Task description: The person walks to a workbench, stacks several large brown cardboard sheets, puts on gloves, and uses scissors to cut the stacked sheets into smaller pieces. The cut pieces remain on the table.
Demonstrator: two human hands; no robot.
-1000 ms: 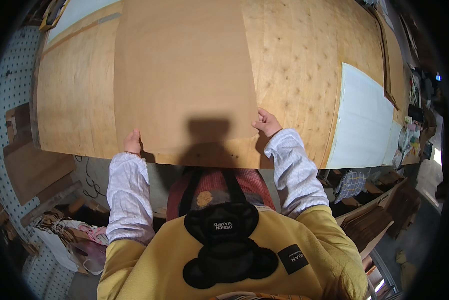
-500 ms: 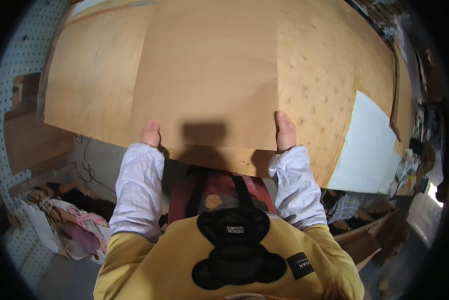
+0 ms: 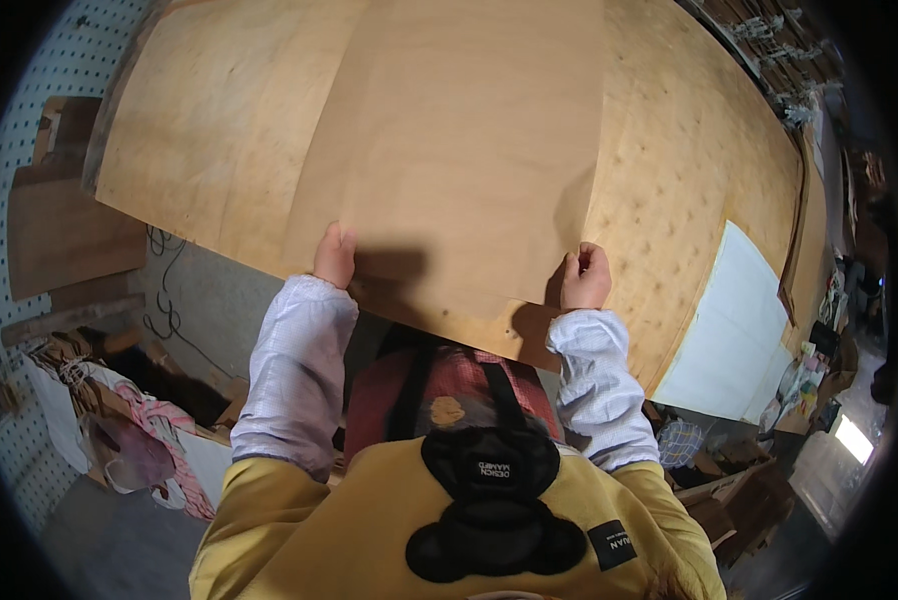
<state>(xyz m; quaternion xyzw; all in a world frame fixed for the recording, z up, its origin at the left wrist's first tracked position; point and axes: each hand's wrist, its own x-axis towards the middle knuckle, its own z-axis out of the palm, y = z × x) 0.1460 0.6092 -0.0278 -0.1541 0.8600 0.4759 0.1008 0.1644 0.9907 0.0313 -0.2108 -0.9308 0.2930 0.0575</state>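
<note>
Large brown sheet (image 3: 459, 150) spread over wooden tabletop (image 3: 679, 170), near end close to tabletop's front edge. Left hand (image 3: 336, 257) grasps sheet's left edge near tabletop's front; right hand (image 3: 587, 278) pinches sheet's near right corner. White sheet (image 3: 726, 325) on tabletop's right part.

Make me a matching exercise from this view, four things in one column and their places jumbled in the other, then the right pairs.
1. brown sheet
2. white sheet
3. left hand
4. dark cord

A. seen against the grey floor
B. at the brown sheet's left edge
C. over the middle of the tabletop
D. to the right of the right hand

Pairs: 1-C, 2-D, 3-B, 4-A
</note>
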